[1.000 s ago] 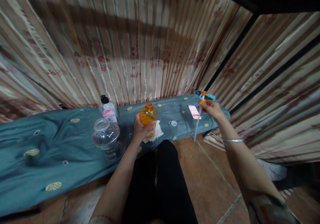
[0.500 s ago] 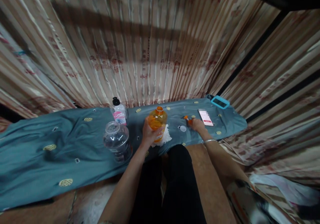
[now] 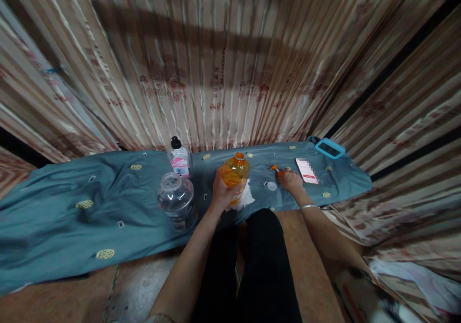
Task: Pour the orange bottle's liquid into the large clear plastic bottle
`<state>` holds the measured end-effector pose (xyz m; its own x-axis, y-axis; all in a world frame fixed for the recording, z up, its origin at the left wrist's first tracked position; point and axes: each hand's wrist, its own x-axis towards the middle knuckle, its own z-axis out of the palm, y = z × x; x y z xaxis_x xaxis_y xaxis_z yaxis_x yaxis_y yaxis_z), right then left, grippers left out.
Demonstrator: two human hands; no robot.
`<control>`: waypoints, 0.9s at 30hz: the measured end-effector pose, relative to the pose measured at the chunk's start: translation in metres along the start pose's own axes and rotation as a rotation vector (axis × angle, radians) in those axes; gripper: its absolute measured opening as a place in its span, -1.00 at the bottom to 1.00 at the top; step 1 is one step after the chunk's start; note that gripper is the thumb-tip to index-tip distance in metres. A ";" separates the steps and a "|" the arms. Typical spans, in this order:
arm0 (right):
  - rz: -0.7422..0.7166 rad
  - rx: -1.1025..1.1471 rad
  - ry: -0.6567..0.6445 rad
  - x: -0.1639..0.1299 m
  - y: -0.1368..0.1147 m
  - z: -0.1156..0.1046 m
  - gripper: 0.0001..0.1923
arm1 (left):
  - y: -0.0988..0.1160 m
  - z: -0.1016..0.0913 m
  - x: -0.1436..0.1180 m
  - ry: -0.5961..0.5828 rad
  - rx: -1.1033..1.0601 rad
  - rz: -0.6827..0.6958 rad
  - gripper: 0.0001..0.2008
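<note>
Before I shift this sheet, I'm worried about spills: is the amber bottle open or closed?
Open: the amber bottle in the left hand shows an uncapped neck; the orange pump is apart, at the right hand.

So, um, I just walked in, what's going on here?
A person's left hand is wrapped around an orange bottle with its neck open, beside some crumpled white paper. The right hand is on an orange pump top, low over the green cloth; whether it's gripping firmly is unclear. A clear jar and a pink-labelled bottle stand to the left, and a phone lies to the right.
</note>
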<state>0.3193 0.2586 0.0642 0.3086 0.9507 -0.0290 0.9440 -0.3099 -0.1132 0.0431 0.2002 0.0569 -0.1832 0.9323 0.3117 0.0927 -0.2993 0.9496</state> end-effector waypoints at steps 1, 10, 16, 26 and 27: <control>-0.018 0.025 0.024 -0.004 -0.002 -0.003 -0.56 | -0.001 0.000 0.000 0.002 -0.002 0.001 -0.37; -0.347 0.467 0.040 -0.081 -0.050 -0.002 -0.53 | 0.000 0.000 -0.001 -0.007 0.000 0.052 -0.32; -0.474 0.767 -0.056 -0.117 -0.081 0.014 -0.49 | -0.004 -0.002 0.001 -0.021 -0.057 0.051 -0.12; -0.400 0.917 -0.021 -0.101 -0.057 0.029 -0.52 | -0.005 -0.006 -0.009 -0.064 -0.065 -0.008 -0.30; -0.358 0.919 0.005 -0.094 -0.049 0.027 -0.52 | -0.005 -0.006 -0.010 -0.060 -0.057 -0.014 -0.31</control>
<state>0.2413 0.1848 0.0452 0.0246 0.9865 0.1617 0.5247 0.1249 -0.8421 0.0384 0.1913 0.0494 -0.1246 0.9464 0.2980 0.0347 -0.2960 0.9546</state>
